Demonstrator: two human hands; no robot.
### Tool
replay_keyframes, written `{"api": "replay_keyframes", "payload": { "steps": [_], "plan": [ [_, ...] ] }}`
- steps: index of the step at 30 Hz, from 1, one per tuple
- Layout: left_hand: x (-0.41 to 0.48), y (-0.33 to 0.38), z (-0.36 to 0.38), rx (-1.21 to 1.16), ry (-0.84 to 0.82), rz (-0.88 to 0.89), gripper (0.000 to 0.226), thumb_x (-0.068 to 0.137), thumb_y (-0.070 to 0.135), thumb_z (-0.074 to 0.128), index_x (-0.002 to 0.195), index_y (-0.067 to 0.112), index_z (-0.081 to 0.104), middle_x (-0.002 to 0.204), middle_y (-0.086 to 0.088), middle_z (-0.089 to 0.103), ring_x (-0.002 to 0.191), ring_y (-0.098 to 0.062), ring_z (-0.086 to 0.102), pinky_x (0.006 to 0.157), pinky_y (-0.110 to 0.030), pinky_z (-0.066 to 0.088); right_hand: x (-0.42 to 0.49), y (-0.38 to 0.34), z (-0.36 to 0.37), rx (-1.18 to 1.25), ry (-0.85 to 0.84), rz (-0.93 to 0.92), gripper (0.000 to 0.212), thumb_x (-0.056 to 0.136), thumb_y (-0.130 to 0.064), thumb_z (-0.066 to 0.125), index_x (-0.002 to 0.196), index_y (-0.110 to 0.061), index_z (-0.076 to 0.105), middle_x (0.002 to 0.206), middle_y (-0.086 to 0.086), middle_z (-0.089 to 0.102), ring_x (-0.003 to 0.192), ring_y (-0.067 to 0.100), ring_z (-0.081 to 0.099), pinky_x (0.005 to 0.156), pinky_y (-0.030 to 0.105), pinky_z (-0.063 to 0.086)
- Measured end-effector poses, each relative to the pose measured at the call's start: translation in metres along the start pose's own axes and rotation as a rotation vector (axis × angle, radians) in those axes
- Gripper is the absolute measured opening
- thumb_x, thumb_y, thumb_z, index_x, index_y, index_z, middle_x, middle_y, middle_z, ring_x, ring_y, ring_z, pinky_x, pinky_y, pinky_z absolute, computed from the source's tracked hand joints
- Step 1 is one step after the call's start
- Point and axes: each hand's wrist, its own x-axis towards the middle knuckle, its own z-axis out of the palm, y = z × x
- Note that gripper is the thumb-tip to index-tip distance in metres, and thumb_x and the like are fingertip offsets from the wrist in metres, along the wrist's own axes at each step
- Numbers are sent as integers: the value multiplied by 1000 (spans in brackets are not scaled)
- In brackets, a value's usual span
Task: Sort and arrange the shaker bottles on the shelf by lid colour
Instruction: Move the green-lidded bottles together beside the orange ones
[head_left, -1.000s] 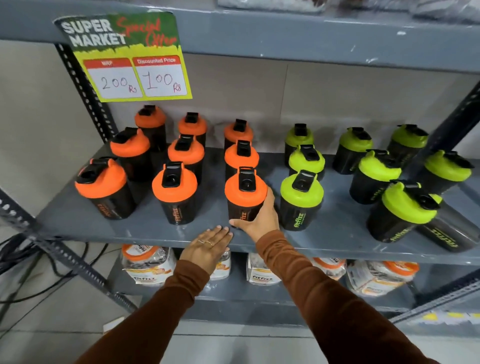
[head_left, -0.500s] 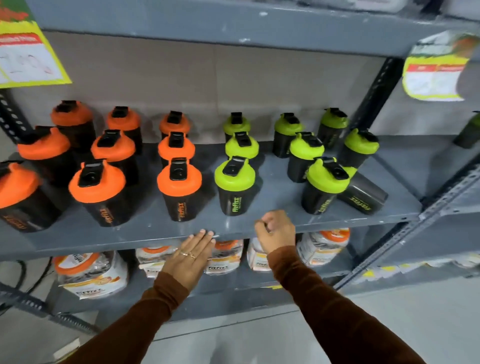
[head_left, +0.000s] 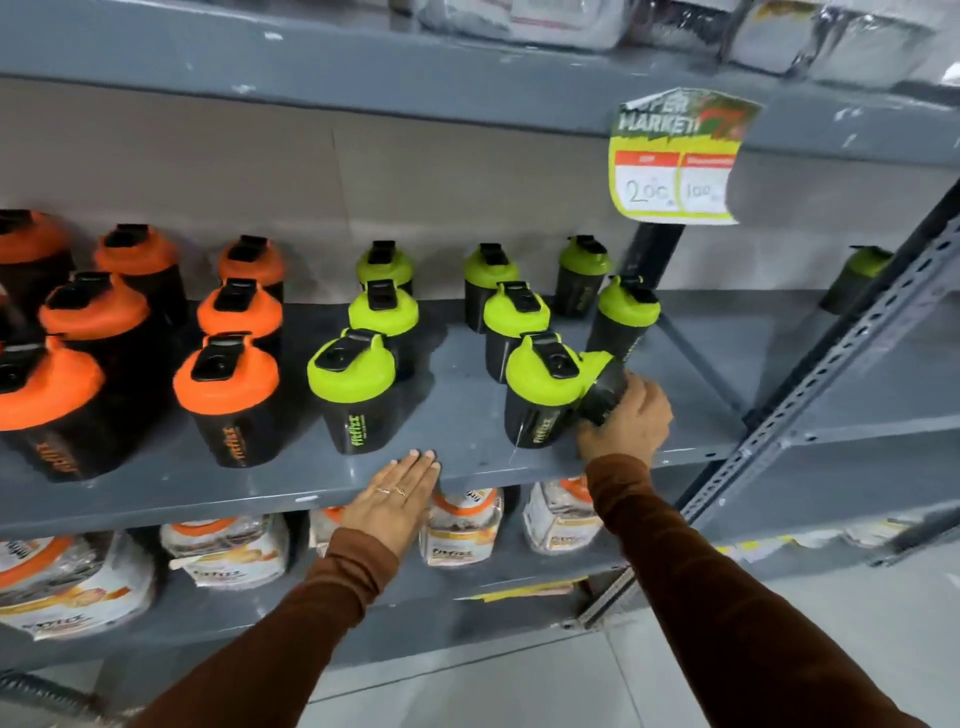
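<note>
Black shaker bottles stand on the grey shelf (head_left: 467, 415). Several with orange lids (head_left: 226, 376) fill the left half, several with green lids (head_left: 353, 369) the right half. One green-lidded bottle (head_left: 602, 387) lies on its side at the front right, against an upright green-lidded bottle (head_left: 543, 379). My right hand (head_left: 626, 421) is closed around the lying bottle's black body. My left hand (head_left: 395, 499) rests flat on the shelf's front edge, fingers together, holding nothing.
A yellow price tag (head_left: 675, 161) hangs from the upper shelf. Packaged pouches (head_left: 462, 525) fill the lower shelf. A perforated steel upright (head_left: 810, 395) borders the shelf at the right; one more green-lidded bottle (head_left: 852, 278) stands beyond it.
The view has swung right along the shelf. My right hand left the front orange-lidded bottle, moved right, and now grips the lying green-lidded bottle. My left hand stays on the shelf edge.
</note>
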Motion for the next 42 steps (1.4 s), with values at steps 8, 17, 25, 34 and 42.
{"api": "replay_keyframes", "payload": {
  "steps": [8, 17, 25, 34, 42],
  "plan": [
    [14, 17, -4, 88, 155, -117, 47, 74, 29, 35, 95, 8, 71, 98, -6, 72, 88, -19, 69, 71, -30, 55, 24, 13, 8, -293, -124, -87, 69, 70, 3, 60, 133, 0, 35, 137, 27, 42, 122, 45, 38, 104, 57, 26],
    [15, 22, -12, 127, 70, -161, 45, 75, 27, 35, 95, 9, 71, 96, -6, 73, 86, -20, 70, 68, -36, 55, 32, 32, 12, -409, 40, -80, 48, 56, 7, 69, 102, 3, 55, 91, 25, 60, 85, 44, 58, 81, 50, 50],
    [14, 23, -16, 95, -29, -198, 45, 75, 27, 35, 96, 9, 71, 97, -6, 73, 87, -21, 69, 68, -37, 55, 39, 43, -8, 123, -34, 156, 83, 63, -17, 82, 128, 8, 36, 134, 31, 38, 123, 46, 33, 107, 49, 22],
    [14, 25, -14, 93, -77, -221, 46, 77, 29, 35, 97, 9, 71, 99, -6, 72, 89, -21, 69, 84, -29, 49, 39, 58, -11, 742, -109, 381, 79, 70, -2, 77, 135, -8, 31, 135, 18, 48, 123, 32, 48, 106, 39, 37],
    [14, 30, -19, 54, -70, -294, 36, 75, 24, 53, 102, 5, 68, 106, -12, 69, 95, -26, 67, 81, -42, 51, 29, 66, -4, 798, -152, 390, 122, 60, -1, 83, 145, -10, -4, 155, 14, 14, 141, 26, 19, 118, 44, 17]
  ]
}}
